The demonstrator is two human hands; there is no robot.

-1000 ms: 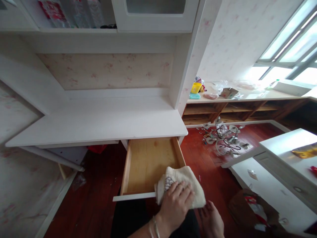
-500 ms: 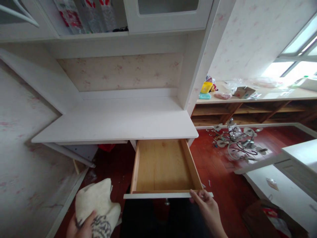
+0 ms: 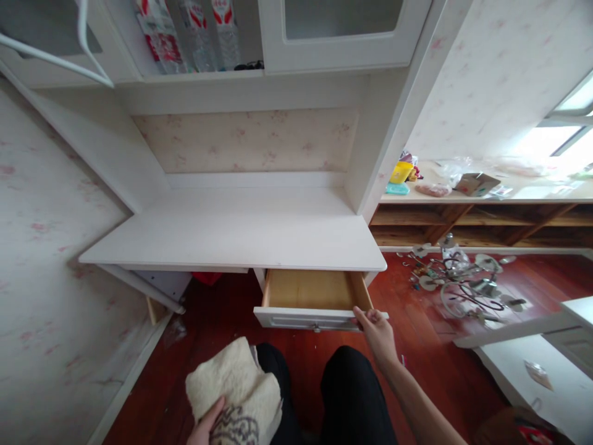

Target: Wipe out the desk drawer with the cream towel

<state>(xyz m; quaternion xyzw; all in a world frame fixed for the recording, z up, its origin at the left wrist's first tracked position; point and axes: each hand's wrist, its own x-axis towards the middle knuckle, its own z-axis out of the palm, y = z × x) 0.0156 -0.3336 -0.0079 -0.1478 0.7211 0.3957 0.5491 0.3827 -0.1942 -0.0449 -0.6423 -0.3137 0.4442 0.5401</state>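
Note:
A white-fronted wooden drawer (image 3: 311, 289) stands partly pulled out beneath the right part of the white desk (image 3: 241, 228). My right hand (image 3: 376, 330) grips the right end of its front panel, fingers hooked over the top edge. A small knob (image 3: 316, 327) sits in the middle of that panel. Low in the view, my left hand (image 3: 207, 426) holds a folded cream cloth (image 3: 236, 380) with a dark pattern on its lower part. The thumb lies on top of the cloth and the other fingers are hidden beneath it.
Overhead, a white cabinet (image 3: 333, 52) holds several plastic bottles (image 3: 199, 37). A dismantled chandelier (image 3: 467, 278) lies on the red floor at right. Behind it runs a low wooden shelf unit (image 3: 407, 215) with a yellow container (image 3: 401, 172) on top. A white furniture piece (image 3: 523, 371) stands at lower right.
The drawer has slid inward under the desk with my right hand on its front, and less of its inside shows. My left hand and the cloth have shifted right, towards my legs.

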